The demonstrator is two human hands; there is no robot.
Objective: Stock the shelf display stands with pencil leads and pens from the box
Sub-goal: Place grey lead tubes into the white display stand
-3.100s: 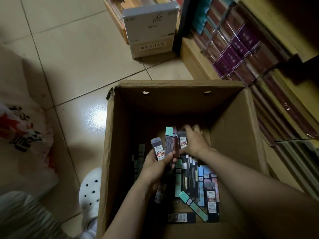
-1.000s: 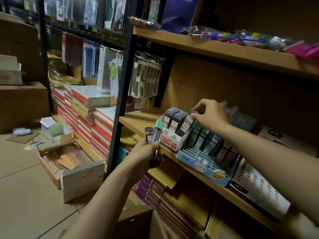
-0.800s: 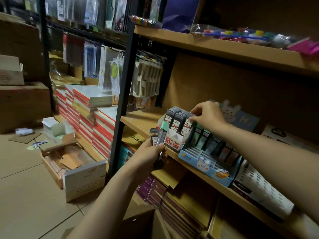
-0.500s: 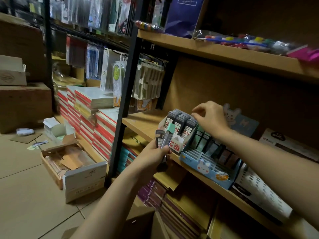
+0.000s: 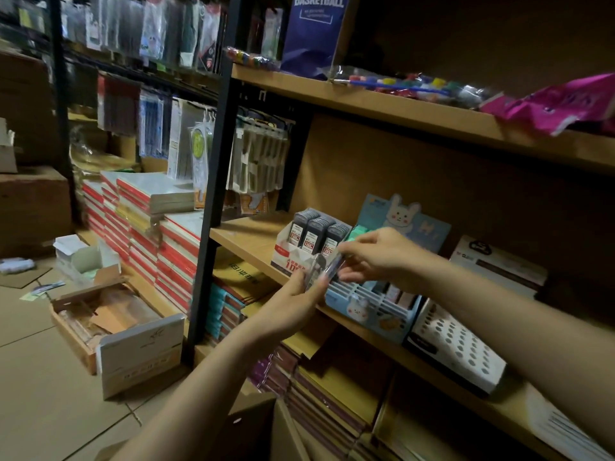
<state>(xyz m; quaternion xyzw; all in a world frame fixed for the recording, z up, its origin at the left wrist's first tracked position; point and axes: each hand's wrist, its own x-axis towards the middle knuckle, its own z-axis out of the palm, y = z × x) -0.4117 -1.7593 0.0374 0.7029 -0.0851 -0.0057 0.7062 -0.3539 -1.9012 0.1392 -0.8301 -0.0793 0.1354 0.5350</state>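
Note:
My left hand [image 5: 293, 299] holds a small bunch of pencil lead cases [image 5: 324, 269] just in front of the shelf edge. My right hand [image 5: 376, 254] has come down onto that bunch and pinches one case at its top. Behind them on the wooden shelf [image 5: 246, 237] stands a white and red display stand [image 5: 289, 254] filled with dark lead cases [image 5: 314, 229]. To its right sits a blue rabbit-print display stand [image 5: 369, 307] with several slots, some holding cases. The cardboard box's rim [image 5: 253, 424] shows at the bottom.
A white tray with round holes [image 5: 456, 351] stands right of the blue stand. A black shelf post [image 5: 213, 181] rises to the left. Stacked red-edged notebooks [image 5: 159, 234] and an open carton [image 5: 113, 331] sit on the floor. The upper shelf [image 5: 399, 104] holds paints.
My right hand left the white display stand, where it had set a case, and moved down to the bunch in my left hand. My left hand rose slightly toward the shelf.

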